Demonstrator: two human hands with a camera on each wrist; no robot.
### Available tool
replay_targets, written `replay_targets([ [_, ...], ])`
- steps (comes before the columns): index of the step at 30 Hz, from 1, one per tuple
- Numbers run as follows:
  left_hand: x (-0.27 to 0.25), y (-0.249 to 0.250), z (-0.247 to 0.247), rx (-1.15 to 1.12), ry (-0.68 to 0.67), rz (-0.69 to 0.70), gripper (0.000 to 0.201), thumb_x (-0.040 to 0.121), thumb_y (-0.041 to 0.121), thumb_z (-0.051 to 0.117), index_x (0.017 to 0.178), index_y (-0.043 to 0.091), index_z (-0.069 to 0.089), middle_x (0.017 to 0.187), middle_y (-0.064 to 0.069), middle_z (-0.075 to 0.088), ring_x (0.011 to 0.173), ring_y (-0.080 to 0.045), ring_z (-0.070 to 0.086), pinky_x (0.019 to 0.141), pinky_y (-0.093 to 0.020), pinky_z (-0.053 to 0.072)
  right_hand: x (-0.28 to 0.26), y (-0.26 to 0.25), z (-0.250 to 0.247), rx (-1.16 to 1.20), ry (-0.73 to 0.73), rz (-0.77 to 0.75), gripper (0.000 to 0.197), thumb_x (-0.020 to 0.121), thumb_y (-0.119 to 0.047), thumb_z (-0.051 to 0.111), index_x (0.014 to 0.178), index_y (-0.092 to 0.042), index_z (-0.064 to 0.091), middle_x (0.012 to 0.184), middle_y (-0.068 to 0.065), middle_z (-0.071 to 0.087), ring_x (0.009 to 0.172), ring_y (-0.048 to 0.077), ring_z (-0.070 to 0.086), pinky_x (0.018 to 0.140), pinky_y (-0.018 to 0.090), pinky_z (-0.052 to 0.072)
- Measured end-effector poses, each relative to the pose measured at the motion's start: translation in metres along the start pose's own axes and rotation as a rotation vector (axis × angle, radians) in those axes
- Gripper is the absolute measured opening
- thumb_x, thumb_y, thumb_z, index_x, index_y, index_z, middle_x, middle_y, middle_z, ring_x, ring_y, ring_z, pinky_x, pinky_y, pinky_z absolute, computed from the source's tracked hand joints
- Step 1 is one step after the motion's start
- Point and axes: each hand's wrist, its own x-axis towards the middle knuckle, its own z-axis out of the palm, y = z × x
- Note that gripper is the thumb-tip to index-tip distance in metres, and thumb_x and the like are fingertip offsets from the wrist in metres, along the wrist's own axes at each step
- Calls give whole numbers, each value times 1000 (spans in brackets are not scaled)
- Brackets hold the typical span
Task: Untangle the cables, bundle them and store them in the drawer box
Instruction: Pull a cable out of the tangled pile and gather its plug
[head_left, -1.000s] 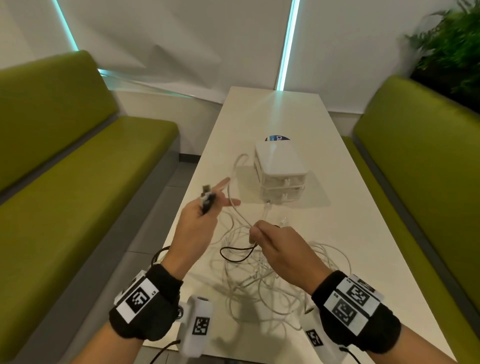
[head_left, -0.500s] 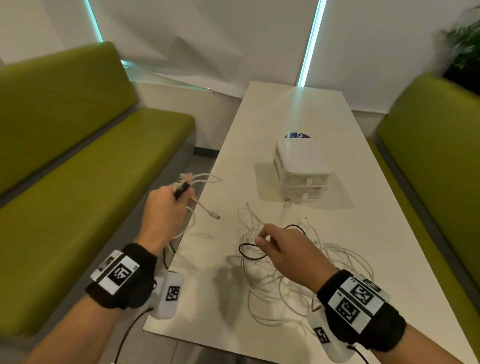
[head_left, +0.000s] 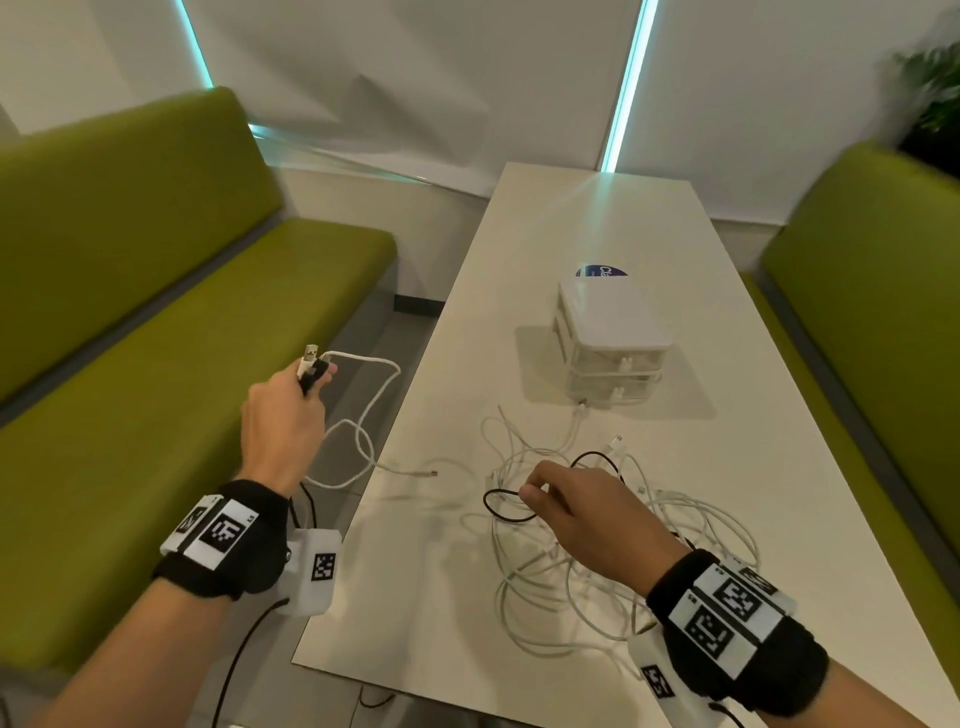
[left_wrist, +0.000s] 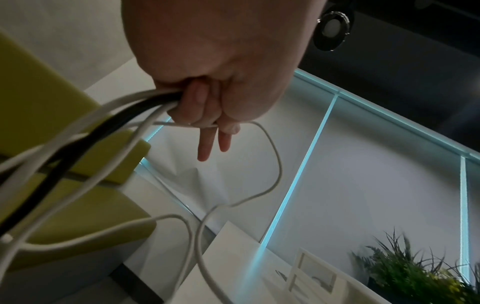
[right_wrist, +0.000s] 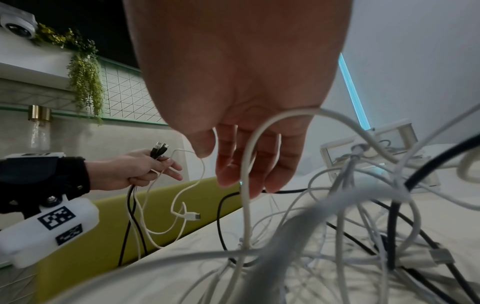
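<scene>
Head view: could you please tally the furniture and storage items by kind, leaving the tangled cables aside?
Green upholstered benches: 2
White rectangular table: 1
White plastic drawer box: 1
Total: 4

A long white surface (head_left: 644, 223) carries a small white drawer box (head_left: 613, 332), a blue sticker (head_left: 597, 271) just behind it, and tangled white cables (head_left: 587, 592) with a black cable (head_left: 501, 514) among them.

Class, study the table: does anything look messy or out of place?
Yes: the cables lie in a tangled heap on the table before the drawer box, some trailing off the edge to the left hand.
</scene>
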Motion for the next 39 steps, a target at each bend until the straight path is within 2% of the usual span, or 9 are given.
replay_targets([
  [5, 2, -4, -5, 30, 24, -1, 24, 100, 21, 51, 111, 14, 72, 107, -11, 71, 94, -27, 64, 82, -40, 51, -2, 3, 2, -25, -9, -9, 28, 100, -43, 41, 99, -23, 60, 57, -12, 47, 58, 0, 44, 58, 19, 34],
  [10, 13, -2, -28, 189, 104, -110, 22, 99, 11, 50, 108, -1, 67, 98, -28, 66, 91, -41, 59, 82, -49, 47, -2, 4, 2, -27, -12, -9, 30, 100, -44, 40, 100, -22, 61, 58, -13, 46, 58, 1, 43, 58, 19, 34],
  [16, 4, 12, -24, 121, 80, -75, 18, 99, 11, 51, 98, -2, 63, 91, -20, 63, 78, -25, 49, 72, -41, 43, -1, 0, 1, -29, -26, -6, 30, 100, -44, 40, 101, -23, 60, 59, -11, 46, 60, 2, 43, 69, 30, 42],
  [22, -26, 31, 20, -117, -234, 33, 27, 102, 27, 46, 106, 17, 71, 72, -2, 61, 52, -12, 43, 46, -22, 31, -2, 7, 2, -68, -35, -16, 28, 100, -42, 42, 101, -21, 62, 64, -15, 48, 64, 2, 45, 67, 26, 39],
  [26, -43, 48, 56, -50, -424, 137, 25, 100, 29, 51, 98, 21, 75, 96, -3, 71, 76, -18, 64, 61, -25, 43, -4, 13, 2, -72, -30, -10, 27, 100, -41, 43, 101, -22, 62, 68, -15, 50, 65, 2, 46, 64, 22, 37],
  [29, -49, 59, 88, 88, -563, 145, 28, 100, 32, 49, 92, 19, 72, 94, -4, 70, 77, -19, 64, 59, -25, 40, -6, 17, 1, -63, -15, -15, 27, 99, -40, 45, 100, -21, 64, 73, -13, 54, 68, 4, 49, 65, 22, 38],
  [32, -53, 66, 115, 310, -652, 167, 40, 99, 42, 47, 94, 7, 66, 92, -10, 69, 90, -29, 64, 71, -34, 46, -8, 20, 1, -60, 1, -16, 26, 99, -40, 44, 99, -22, 63, 73, -14, 53, 68, 3, 47, 65, 23, 36],
  [35, -60, 68, 127, 403, -702, 170, 39, 88, 52, 61, 79, 14, 52, 74, -1, 55, 80, -24, 58, 66, -29, 41, -11, 23, 0, -64, 9, -12, 25, 99, -40, 44, 99, -23, 62, 77, -12, 55, 74, 7, 48, 67, 25, 36],
  [39, -61, 68, 127, 438, -745, 218, 33, 83, 43, 68, 76, 19, 48, 76, 2, 53, 78, -20, 54, 65, -27, 38, -12, 27, 0, -53, 5, -8, 23, 99, -40, 44, 99, -24, 61, 79, -9, 56, 76, 10, 49, 68, 27, 36],
])
